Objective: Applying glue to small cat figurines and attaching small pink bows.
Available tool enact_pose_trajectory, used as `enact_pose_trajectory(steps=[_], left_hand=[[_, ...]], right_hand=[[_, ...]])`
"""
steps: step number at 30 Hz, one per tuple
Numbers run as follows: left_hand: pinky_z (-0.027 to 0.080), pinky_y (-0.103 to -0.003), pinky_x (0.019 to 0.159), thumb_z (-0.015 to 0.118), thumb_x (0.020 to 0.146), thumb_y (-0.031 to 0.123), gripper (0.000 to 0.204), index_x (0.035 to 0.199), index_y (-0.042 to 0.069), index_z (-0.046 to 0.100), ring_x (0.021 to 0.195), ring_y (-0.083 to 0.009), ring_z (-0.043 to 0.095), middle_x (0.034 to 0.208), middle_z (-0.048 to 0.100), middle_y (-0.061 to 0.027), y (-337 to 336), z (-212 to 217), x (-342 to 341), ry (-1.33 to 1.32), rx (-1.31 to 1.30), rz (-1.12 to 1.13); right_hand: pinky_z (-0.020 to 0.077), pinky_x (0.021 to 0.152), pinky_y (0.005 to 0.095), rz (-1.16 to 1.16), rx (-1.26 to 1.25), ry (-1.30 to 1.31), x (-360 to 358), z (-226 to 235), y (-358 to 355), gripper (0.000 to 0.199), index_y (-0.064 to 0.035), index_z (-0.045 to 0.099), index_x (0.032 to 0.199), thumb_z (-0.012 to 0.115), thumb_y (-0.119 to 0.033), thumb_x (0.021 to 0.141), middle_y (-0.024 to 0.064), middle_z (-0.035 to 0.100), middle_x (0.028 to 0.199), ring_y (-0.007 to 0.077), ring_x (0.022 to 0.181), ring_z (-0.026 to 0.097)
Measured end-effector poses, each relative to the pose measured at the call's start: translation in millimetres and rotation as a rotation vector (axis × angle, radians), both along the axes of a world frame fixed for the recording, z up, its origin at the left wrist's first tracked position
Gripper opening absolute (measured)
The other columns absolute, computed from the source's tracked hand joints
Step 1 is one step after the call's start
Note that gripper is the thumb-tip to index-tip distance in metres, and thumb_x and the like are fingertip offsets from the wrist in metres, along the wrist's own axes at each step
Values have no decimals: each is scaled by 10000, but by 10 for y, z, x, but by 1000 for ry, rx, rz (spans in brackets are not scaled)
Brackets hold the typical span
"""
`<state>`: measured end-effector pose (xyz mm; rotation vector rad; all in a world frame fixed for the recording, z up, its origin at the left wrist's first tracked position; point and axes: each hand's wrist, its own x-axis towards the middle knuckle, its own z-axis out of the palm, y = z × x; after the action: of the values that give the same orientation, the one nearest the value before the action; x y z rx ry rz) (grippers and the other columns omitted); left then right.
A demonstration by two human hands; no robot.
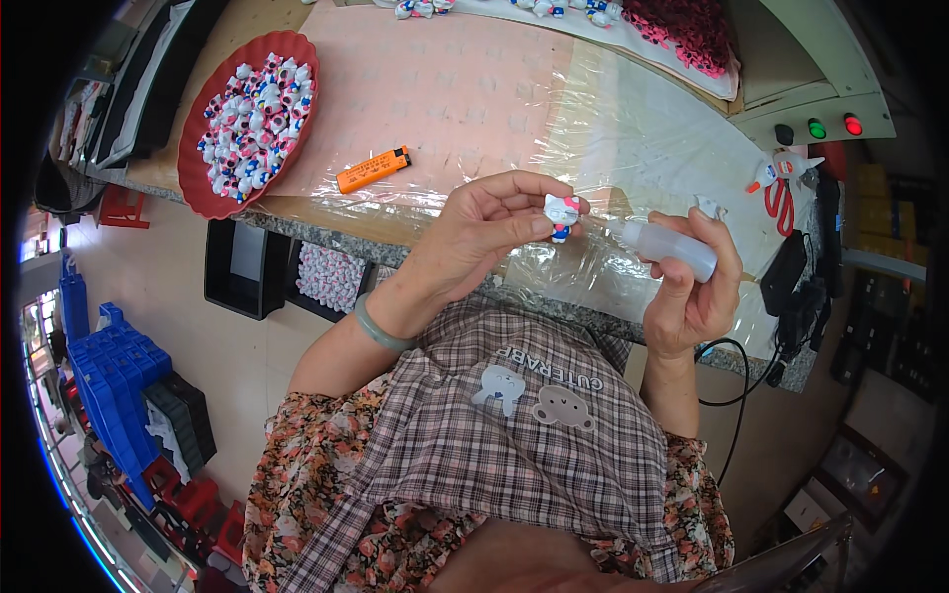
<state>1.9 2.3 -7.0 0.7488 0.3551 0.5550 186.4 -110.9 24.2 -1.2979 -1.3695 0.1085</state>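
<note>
Pinched between the thumb and fingers of my left hand (484, 229) is a small white cat figurine (560, 213) with a pink bow and a blue body. My right hand (700, 287) grips a translucent white squeeze bottle (672, 249), tilted so that its thin nozzle points left at the figurine. The nozzle tip is close to the figurine's side; whether they touch I cannot tell. Both hands are above the front part of the plastic-covered table (465, 99). Just beyond my right hand lies a small white piece (710, 206) on the plastic.
A red scalloped bowl (188, 148) full of similar figurines stands at the left. An orange box cutter (373, 170) lies between it and my left hand. Red-handled scissors (780, 206) and small bottles (791, 163) are at the right. Black bins (235, 287) sit below the table edge.
</note>
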Motion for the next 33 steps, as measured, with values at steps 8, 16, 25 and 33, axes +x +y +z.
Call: enact_pose_trajectory(steps=[8,16,25,33], left_hand=[[493,-338,954,612,884,36,313,1190,-19,574,1046,-236,634,1144,642,-169,-1,-21,3,-36,-47,-10],[488,-328,963,609,880,21,319,1196,-12,579,1065,-238,627,1160,636,-175,20,-23,-9,-37,-69,4],[475,-307,976,605,880,6,324,1203,-2,594,1126,-207,591,1188,628,-173,-6,-29,-35,-19,-63,26],[483,-314,971,606,881,11,337,1216,-14,585,1105,-216,604,1177,632,-174,44,-38,8,-5,-75,-2]], right_hand=[[455,548,206,-40,-22,-183,5,40,11,393,59,487,1213,560,-235,962,214,669,892,113,595,544],[536,625,308,-49,61,-207,-9,48,34,408,60,543,1137,677,-225,877,179,673,861,266,726,671],[563,633,300,25,-50,-275,-24,125,-21,375,83,495,1185,584,-189,943,221,662,918,253,768,683],[467,565,219,-9,-80,-152,10,50,59,407,64,492,1216,574,-237,955,206,673,895,146,627,595]])
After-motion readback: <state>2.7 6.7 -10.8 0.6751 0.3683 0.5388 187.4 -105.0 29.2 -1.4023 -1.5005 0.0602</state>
